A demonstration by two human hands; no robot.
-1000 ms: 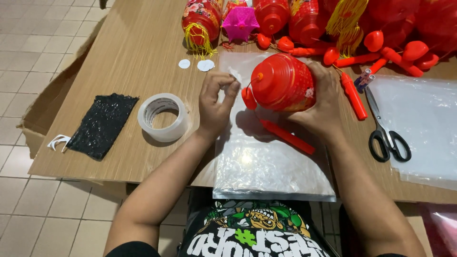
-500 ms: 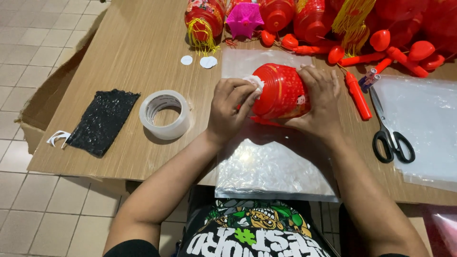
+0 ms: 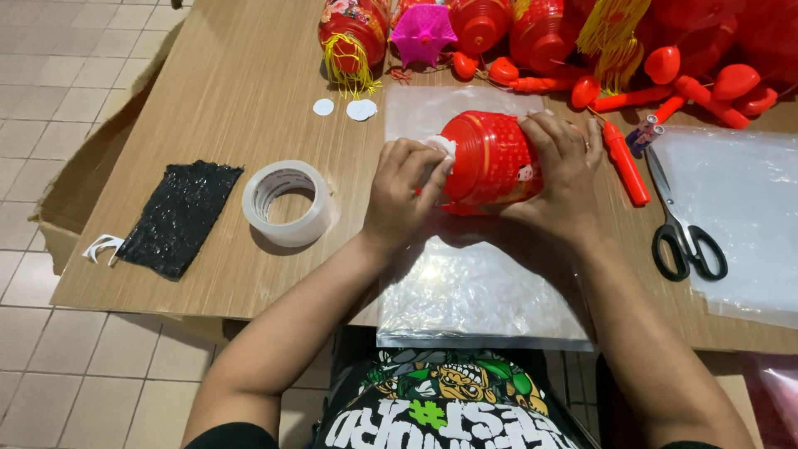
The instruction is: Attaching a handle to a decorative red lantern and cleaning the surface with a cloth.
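Head camera showed a red plastic lantern [image 3: 490, 158] lying on its side over a clear plastic sheet [image 3: 474, 291] on the wooden table [image 3: 233, 91]. Right hand [image 3: 565, 170] was closed around the lantern's far end, gripping it. Left hand [image 3: 405, 191] pinched a small white disc [image 3: 440, 147] against the lantern's near end. Roll of clear tape [image 3: 288, 202] sat just left of that hand; black-handled scissors [image 3: 682, 233] lay well to the right.
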